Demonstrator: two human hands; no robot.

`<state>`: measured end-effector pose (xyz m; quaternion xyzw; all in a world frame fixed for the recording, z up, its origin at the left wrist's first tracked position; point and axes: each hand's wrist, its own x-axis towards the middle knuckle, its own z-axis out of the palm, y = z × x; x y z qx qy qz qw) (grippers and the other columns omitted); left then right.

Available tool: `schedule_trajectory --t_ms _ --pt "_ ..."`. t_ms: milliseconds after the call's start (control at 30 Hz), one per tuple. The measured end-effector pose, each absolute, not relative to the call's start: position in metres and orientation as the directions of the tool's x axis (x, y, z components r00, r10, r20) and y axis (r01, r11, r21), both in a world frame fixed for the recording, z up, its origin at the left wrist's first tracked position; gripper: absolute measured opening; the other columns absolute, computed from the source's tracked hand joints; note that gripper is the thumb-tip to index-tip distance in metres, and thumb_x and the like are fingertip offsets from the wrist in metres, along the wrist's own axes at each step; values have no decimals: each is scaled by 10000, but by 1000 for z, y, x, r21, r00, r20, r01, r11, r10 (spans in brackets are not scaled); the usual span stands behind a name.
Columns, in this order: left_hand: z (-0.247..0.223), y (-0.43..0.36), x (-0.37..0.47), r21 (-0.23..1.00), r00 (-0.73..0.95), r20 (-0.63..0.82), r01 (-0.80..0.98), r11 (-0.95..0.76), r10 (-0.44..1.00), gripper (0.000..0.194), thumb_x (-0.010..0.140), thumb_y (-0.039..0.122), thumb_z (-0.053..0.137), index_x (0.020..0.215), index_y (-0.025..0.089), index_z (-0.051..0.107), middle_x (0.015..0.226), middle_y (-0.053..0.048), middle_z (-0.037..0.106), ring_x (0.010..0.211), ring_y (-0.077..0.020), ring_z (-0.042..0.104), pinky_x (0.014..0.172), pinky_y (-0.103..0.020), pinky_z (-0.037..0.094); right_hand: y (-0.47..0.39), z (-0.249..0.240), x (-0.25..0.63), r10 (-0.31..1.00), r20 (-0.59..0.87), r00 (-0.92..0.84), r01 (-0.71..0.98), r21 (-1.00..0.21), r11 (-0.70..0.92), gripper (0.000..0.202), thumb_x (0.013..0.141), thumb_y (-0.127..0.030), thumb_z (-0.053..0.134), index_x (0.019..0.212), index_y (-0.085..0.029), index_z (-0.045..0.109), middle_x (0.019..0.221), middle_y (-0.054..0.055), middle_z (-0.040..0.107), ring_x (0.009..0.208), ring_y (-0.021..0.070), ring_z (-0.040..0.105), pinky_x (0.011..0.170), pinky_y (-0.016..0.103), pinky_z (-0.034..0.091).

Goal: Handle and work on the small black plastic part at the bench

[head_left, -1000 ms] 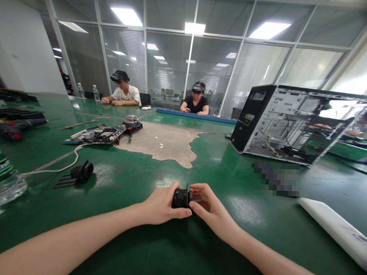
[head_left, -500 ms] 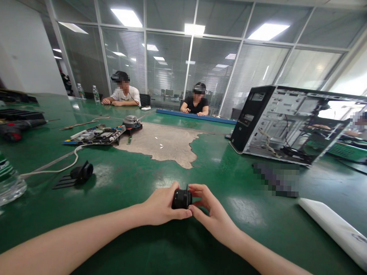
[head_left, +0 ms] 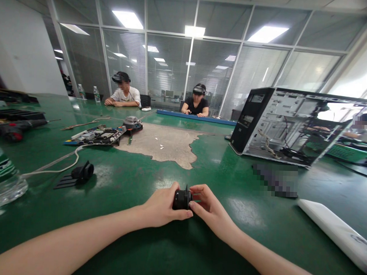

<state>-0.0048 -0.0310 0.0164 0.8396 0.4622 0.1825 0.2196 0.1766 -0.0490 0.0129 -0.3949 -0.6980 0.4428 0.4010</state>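
Note:
In front of me, a small black cylindrical part (head_left: 181, 199) with a thin upright flange on its right end is held just above the green table. My left hand (head_left: 163, 205) is closed round its left side, thumb along the near edge. From the right, the curled fingertips of my right hand (head_left: 207, 204) grip the flange end, with thumb and fingers on either side. What lies inside the right fingers is partly hidden. To the left lies a black plastic piece (head_left: 82, 172) with a round collar and flat prongs.
An open computer case (head_left: 253, 120) stands at the right, with a long white bar-shaped object (head_left: 333, 231) nearer. At left are a water bottle (head_left: 3, 175), a white cable (head_left: 50, 171) and a circuit board (head_left: 99, 135). Two people sit across the green table (head_left: 131, 252); another is partly visible at right.
My right thumb has moved up slightly on the flange end of the black part. The left hand keeps its grip, and the view has shifted a little.

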Motion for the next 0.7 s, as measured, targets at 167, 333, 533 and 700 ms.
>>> schedule_trajectory --t_ms 167,333,533,700 --pt "15 -30 -5 538 498 129 691 -483 857 466 700 633 480 827 208 337 714 7 537 626 -183 525 536 -232 319 -51 13 179 855 253 -452 223 -896 383 259 795 -232 525 1039 -211 443 978 49 523 892 162 553 783 329 479" --pt "15 -30 -5 525 494 129 702 -482 860 466 695 627 492 828 208 339 697 11 531 610 -180 520 529 -230 315 -50 12 178 855 322 -406 130 -906 403 158 784 -245 544 927 -213 486 1031 40 481 979 164 518 815 306 466" --pt "14 -30 -5 522 501 130 699 -489 856 482 684 636 499 836 206 343 725 0 543 636 -191 534 541 -235 326 -46 11 177 907 174 -383 162 -954 252 271 799 -302 533 1035 -206 443 980 43 543 911 160 554 766 310 482" --pt "14 -29 -6 534 504 130 690 -489 854 485 689 649 481 824 206 337 718 0 545 630 -190 535 544 -238 331 -50 14 180 859 234 -455 222 -905 364 282 796 -235 531 1062 -215 442 1009 51 527 904 161 560 812 344 478"
